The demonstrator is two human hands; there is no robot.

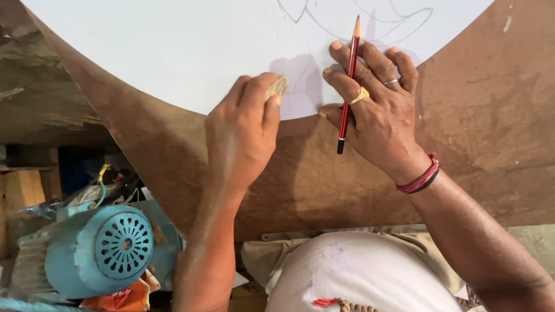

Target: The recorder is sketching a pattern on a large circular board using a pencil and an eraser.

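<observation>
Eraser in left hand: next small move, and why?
Probably a short rub along the pencilled curve. The left hand pinches the small tan eraser against the round white board, right beside faint pencil lines. The right hand lies flat on the board, with the red-and-black pencil tucked between its fingers, not drawing.

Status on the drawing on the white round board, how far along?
Done: curved pencil outlines already on the white board. In hand: left hand presses an eraser to the board near its edge; right hand lies flat, pencil tucked between its fingers. Left: most of the visible board is bare.
</observation>
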